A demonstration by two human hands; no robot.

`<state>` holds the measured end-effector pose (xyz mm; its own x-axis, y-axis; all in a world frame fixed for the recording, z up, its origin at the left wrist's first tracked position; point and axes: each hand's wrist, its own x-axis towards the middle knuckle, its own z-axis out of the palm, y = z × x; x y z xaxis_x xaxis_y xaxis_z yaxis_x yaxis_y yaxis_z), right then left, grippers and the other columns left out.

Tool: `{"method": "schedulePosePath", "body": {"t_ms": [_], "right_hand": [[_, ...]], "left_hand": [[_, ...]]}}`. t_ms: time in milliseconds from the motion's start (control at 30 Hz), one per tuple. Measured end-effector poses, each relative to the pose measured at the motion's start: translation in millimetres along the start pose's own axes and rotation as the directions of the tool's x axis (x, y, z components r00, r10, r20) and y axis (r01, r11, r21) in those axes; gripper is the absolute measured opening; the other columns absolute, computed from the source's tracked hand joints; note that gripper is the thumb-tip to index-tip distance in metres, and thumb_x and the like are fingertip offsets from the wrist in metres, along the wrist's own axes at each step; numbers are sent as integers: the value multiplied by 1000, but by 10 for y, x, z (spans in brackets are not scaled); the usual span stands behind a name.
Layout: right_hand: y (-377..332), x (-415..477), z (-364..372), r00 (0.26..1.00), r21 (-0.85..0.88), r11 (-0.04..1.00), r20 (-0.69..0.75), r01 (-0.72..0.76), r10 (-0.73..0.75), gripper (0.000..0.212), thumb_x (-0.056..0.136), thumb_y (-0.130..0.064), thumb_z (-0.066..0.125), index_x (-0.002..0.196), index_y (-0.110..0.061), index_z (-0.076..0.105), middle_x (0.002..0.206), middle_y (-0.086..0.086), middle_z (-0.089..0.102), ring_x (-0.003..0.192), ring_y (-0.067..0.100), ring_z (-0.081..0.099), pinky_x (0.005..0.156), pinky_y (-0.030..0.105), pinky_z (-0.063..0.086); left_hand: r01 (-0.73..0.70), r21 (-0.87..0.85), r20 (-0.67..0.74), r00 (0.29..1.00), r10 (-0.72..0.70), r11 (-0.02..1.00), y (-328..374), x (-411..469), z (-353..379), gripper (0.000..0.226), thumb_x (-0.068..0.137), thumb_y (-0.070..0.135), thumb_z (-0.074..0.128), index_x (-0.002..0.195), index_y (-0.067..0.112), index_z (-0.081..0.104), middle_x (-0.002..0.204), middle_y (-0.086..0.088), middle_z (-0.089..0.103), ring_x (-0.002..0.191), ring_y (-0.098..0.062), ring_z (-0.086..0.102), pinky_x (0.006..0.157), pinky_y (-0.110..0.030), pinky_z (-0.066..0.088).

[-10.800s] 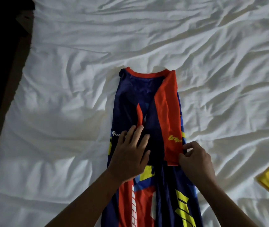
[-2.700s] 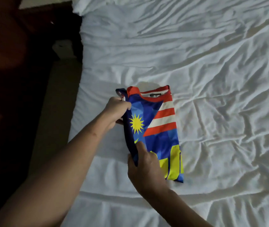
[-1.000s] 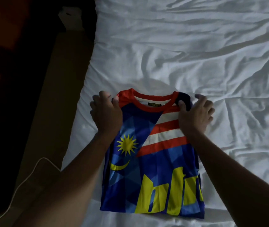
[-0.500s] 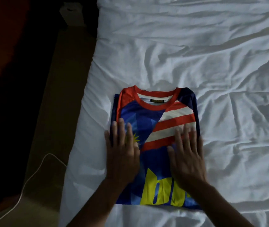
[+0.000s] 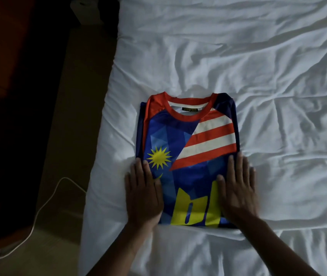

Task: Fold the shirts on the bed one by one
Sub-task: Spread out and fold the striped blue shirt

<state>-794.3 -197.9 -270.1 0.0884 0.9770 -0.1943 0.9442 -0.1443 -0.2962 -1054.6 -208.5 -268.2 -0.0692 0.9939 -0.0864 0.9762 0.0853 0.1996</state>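
1. Near the bed's [image 5: 258, 66] left edge, a folded shirt [image 5: 188, 148] lies flat, collar away from the person.
2. Left hand [image 5: 143, 198] and right hand [image 5: 238, 194] lie flat on its lower corners, fingers straight, gripping nothing.
3. Judged step: smoothing the finished fold; next calls for lifting both hands and finding another shirt.
4. No other shirt shows; hands cover part of the yellow print; the dark floor [image 5: 69, 116] by a white cable [image 5: 45, 206] is hard to read.

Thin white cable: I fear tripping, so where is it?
In the head view, the thin white cable lies on the floor left of the white-sheeted bed, trailing toward the lower-left corner.
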Motion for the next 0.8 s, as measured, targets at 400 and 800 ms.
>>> {"method": "schedulePosePath", "body": {"t_ms": [400,800], "right_hand": [[-505,1446,-605,805,772,353,326,-529,496,35,92,-39,75,111,-11,68,97,9,74,87,27,73,66,33,58],[-935,848,-1895,913,869,378,177,-320,367,15,90,-25,78,88,-11,74,82,11,74,73,27,70,73,48,61]], "left_hand": [[637,-662,450,759,-470,394,182,1730,-486,72,68,54,89,108,2,58,106,-12,69,88,-27,67,89,-44,58],[458,-883,440,885,-151,108,83,1463,-1703,9,90,2,76,99,3,76,99,-17,79,89,-29,73,79,-34,62]]}}
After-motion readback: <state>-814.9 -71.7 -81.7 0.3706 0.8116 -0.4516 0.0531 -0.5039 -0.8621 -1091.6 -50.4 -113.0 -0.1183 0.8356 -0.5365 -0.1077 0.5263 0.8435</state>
